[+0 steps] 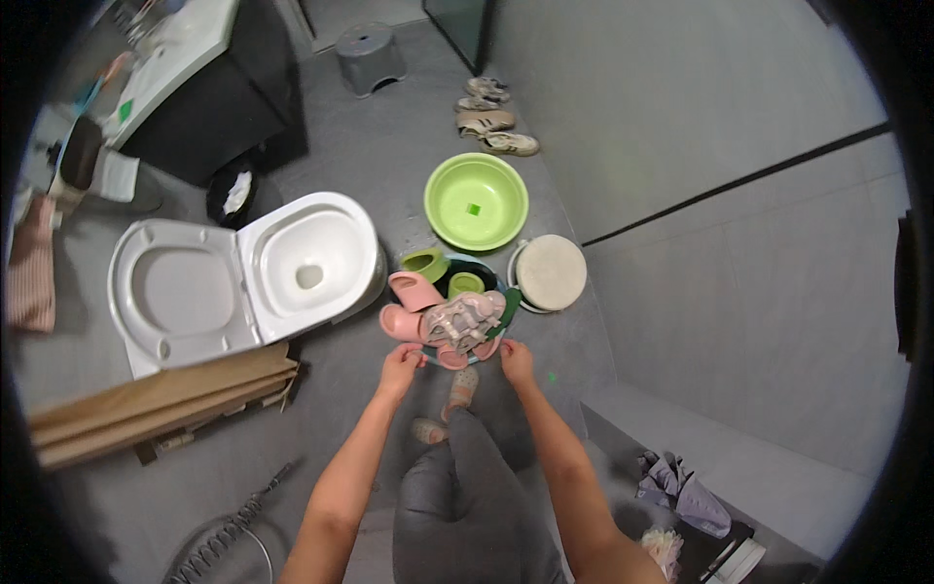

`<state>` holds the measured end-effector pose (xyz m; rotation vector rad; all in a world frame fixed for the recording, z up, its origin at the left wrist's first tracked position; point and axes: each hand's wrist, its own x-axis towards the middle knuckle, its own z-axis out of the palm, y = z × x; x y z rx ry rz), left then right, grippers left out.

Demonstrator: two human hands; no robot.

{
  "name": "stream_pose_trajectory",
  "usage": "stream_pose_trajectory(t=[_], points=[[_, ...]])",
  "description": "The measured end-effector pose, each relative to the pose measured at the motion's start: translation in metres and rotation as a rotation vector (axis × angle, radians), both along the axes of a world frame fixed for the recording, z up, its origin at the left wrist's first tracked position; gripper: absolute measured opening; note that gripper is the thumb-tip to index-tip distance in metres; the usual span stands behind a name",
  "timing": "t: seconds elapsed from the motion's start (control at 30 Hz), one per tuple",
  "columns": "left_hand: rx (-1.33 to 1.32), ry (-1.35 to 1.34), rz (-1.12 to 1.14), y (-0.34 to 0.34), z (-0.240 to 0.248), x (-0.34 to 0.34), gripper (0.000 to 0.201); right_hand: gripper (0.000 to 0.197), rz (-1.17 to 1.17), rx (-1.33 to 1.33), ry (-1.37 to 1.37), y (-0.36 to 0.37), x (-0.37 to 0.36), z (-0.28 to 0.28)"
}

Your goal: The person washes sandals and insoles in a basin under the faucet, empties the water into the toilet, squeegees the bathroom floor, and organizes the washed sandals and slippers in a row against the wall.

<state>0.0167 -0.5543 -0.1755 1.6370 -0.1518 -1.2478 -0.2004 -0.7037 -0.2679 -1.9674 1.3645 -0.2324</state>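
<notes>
A dark basin point(506, 310) sits on the grey floor, piled with pink slippers point(413, 292), green slippers point(426, 261) and a pale pink shoe point(465, 321). My left hand point(401, 367) grips the basin's near left rim. My right hand point(516, 362) grips its near right rim. Both forearms reach forward from the lower edge, and my grey-trousered knee point(467, 477) lies between them.
A light green basin point(476, 201) lies beyond the pile, with a round white lid point(551, 272) to its right. A white toilet point(292, 258) with raised seat stands left. Cardboard point(156, 399), a grey stool point(369, 56), shoes point(496, 122) and a shower hose point(229, 535) are around.
</notes>
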Motion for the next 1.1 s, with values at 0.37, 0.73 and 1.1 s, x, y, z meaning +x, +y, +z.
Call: stream_pose_trajectory(t=[0.37, 0.73, 1.1], points=[[0.191, -0.046, -0.152, -0.086, -0.111, -0.020, 0.019, 0.036, -0.097, 0.222, 0.313, -0.141, 0.005, -0.122], [-0.036, -0.026, -0.163, -0.182, -0.157, 0.032, 0.025, 0.087, -0.968, 0.505, -0.054, -0.204, -0.114, -0.262], [0.483, -0.032, -0.026, -0.329, -0.357, 0.162, 0.045, 0.078, -0.791, 0.473, -0.568, -0.197, -0.080, -0.245]])
